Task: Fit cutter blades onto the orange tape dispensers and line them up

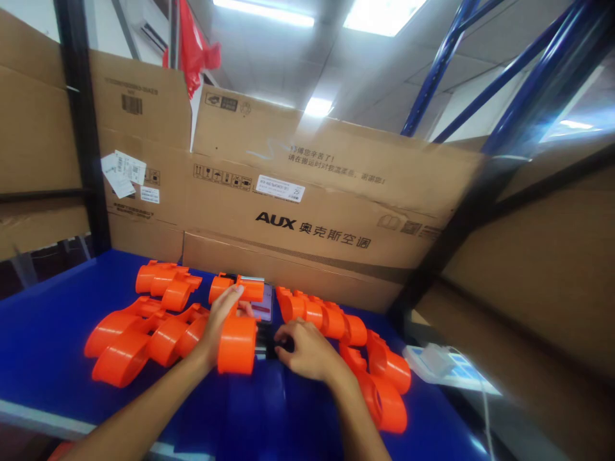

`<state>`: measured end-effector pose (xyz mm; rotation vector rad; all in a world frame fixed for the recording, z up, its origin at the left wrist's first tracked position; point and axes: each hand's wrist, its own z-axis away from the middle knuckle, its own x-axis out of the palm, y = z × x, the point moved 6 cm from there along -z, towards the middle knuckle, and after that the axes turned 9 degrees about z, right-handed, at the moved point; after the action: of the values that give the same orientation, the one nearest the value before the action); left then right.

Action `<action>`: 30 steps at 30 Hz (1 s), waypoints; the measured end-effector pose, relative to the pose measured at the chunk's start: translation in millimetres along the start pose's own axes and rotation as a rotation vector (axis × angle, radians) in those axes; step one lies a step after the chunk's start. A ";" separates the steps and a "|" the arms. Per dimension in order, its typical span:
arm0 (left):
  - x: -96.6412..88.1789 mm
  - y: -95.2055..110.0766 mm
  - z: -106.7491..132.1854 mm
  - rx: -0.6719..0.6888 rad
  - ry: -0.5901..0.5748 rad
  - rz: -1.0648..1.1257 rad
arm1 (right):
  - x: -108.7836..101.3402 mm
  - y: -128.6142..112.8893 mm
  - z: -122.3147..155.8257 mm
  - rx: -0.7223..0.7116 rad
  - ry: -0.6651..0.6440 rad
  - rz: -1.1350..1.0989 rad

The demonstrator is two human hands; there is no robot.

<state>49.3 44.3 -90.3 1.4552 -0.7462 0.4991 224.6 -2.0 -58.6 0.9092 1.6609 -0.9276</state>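
My left hand (pixel 219 323) is closed around an orange curved plastic part (pixel 237 346), holding it above the blue table. A black piece with silvery metal (pixel 262 340) sticks out of that part's right side. The curled fingers of my right hand (pixel 305 349) pinch at the end of the black piece; the exact contact is blurred. Just beyond my left hand lies another orange part (pixel 250 289) with black and silver pieces on it. Behind my hands, a flat device with a screen (pixel 265 304) is partly hidden.
Several similar orange parts lie to the left (pixel 122 352) and in a row to the right (pixel 321 317) on the blue table (pixel 43 320). Cardboard panels (pixel 230 224) wall the back and sides. A white power strip (pixel 451 368) with a cable sits at the right edge.
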 end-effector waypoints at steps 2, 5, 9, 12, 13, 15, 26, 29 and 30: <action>0.6 -0.5 0.0 0.028 -0.022 -0.019 | 0.7 -4.3 0.8 -0.007 -0.022 0.037; 0.8 -0.2 0.9 0.047 -0.023 -0.029 | 3.4 -8.5 1.0 -0.007 -0.061 0.071; 1.9 2.0 2.7 0.055 -0.011 -0.046 | 4.8 -8.4 1.5 0.004 -0.063 0.090; 3.0 2.2 2.6 0.056 -0.022 -0.037 | 6.5 -8.1 2.1 0.000 -0.076 0.083; 3.2 2.0 2.1 0.058 -0.029 -0.033 | 7.1 -8.0 2.2 -0.001 -0.081 0.080; 2.6 1.4 1.2 0.061 -0.031 -0.030 | 7.9 -7.7 1.9 -0.006 -0.084 0.072; 1.3 -2.1 -0.3 0.036 -0.029 -0.022 | 10.5 -5.8 1.4 -0.078 -0.067 -0.041; 0.1 -2.5 -1.3 0.046 -0.024 -0.027 | 10.1 -0.8 1.7 -0.050 -0.023 -0.092; 0.0 -2.3 -1.2 0.049 -0.024 -0.028 | 9.4 1.6 1.6 -0.041 -0.006 -0.117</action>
<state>51.1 45.3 -91.8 1.5179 -0.7360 0.4823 224.4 -1.5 -68.2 0.7876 1.7366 -0.9704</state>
